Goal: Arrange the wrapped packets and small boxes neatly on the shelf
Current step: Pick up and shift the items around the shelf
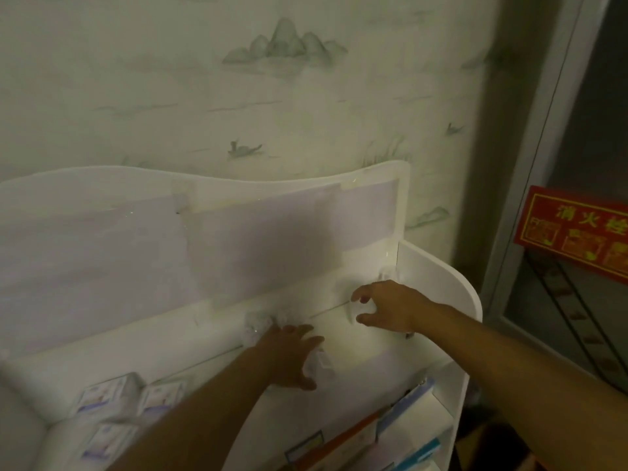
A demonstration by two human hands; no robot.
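White wrapped packets (321, 363) under your spread left hand (289, 355) could slide off the shelf (441, 266) if your open-fingered, empty right hand (387, 309) nudges them.

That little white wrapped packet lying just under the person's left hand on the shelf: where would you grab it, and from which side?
Probably across its two long edges, coming down from above. The wrapped packet lies flat on the white shelf, so its underside cannot be reached, and the left hand already sits over it with fingers spread. Its crinkly wrap looks soft, so a light pinch seems wiser. The picture is too blurred to show finer detail.
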